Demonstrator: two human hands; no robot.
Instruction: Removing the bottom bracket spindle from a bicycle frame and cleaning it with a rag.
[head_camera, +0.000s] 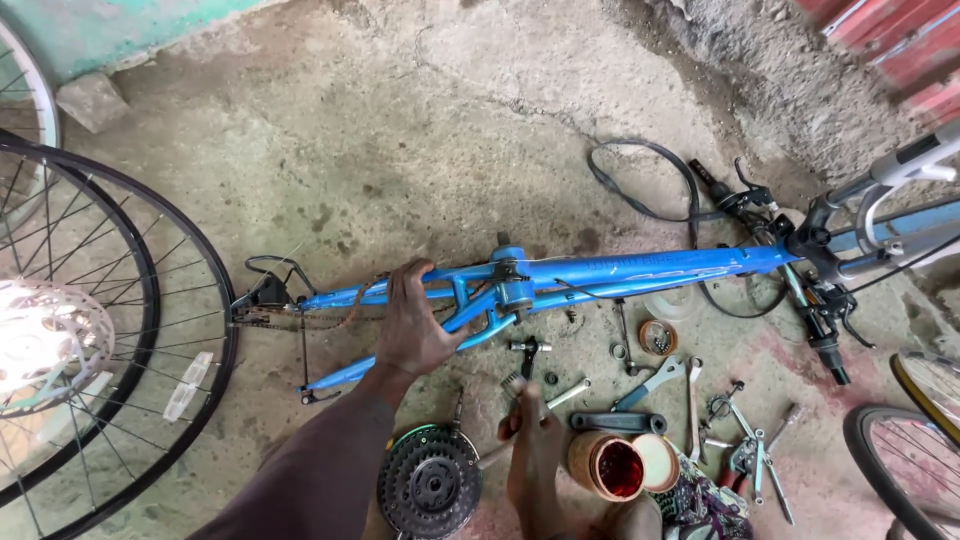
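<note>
Blue bicycle frame (600, 272): wheels off, lying flat on the concrete floor (400, 130), head tube toward 3 o'clock, chain at 9. Left hand (415, 320) clasps the rear stays. Right hand (535, 455), at 6 o'clock, holds a small brush (513, 385).

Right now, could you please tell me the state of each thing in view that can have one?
Blue metal bicycle frame: lying flat on the concrete floor, wheels off.
Left hand: gripping the frame's rear stays.
Right hand: closed on a small tool, too blurred to name.
Round orange tub: open, its lid beside it.
Black toothed cassette: off, lying flat.
Black spoked wheels: detached, lying left of the frame.
</note>
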